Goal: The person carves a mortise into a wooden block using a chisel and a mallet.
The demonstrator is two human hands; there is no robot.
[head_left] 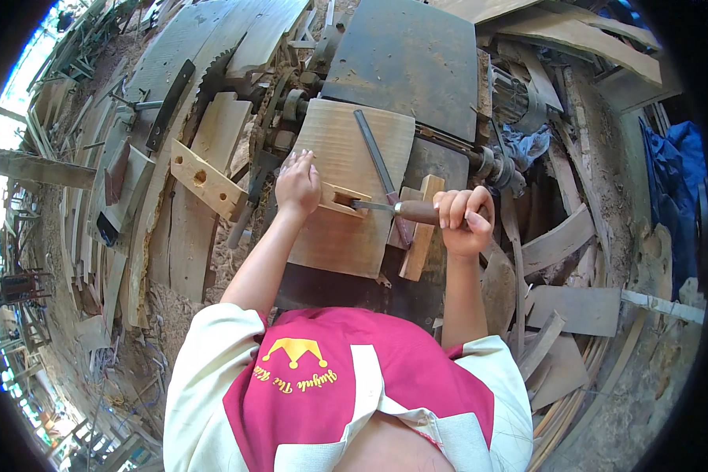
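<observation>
My left hand (297,186) is closed at the left end of a small wooden block (332,194), holding it down on a sheet of corrugated cardboard (344,252). A rectangular slot is cut into the block. From the right, my right hand (466,220) grips the brown wooden handle of a chisel (417,211). Its metal blade lies nearly level, and the tip reaches into the slot. Beyond the block, a long flat file (376,149) with a reddish handle rests across the cardboard. A bare wooden batten (422,228) lies just left of my right hand.
A dark metal machine table (401,59) stands ahead, with a shaft along its near edge. At the left are a toothed saw blade (214,76), a board with round holes (204,181) and a dark-handled tool (244,220). Scrap planks (558,240) pile up at the right.
</observation>
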